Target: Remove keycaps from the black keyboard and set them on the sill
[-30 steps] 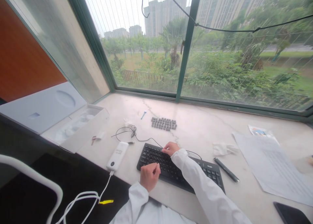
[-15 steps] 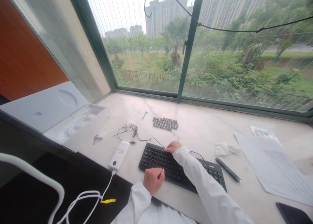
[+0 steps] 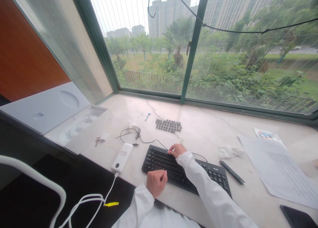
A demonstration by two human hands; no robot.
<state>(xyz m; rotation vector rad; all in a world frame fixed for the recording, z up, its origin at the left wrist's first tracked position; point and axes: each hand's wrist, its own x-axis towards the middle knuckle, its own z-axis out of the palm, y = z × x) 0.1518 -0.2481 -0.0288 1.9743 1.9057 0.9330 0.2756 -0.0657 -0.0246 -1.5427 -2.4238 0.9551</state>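
A black wired keyboard [image 3: 159,159] lies at a slant on the pale marble sill. My right hand [image 3: 177,150] is at its upper edge, fingertips pinched together on the top rows; anything between them is too small to make out. Closed into a fist, my left hand [image 3: 156,183] rests at the keyboard's lower edge, and what it holds, if anything, is hidden. Behind the keyboard, several small grey keycaps [image 3: 169,125] stand in rows. A small blue tool [image 3: 147,116] lies to the left of them.
On the left are a white power bank [image 3: 122,157] with a white cable, an open white box [image 3: 81,128] and a key [image 3: 97,141]. To the right lie a black pen [image 3: 232,172], a crumpled tissue [image 3: 230,151], printed paper [image 3: 275,171] and a dark phone [image 3: 298,217].
The view has shifted very slightly. Both hands keep nearly the same places and closed shapes at the keyboard.
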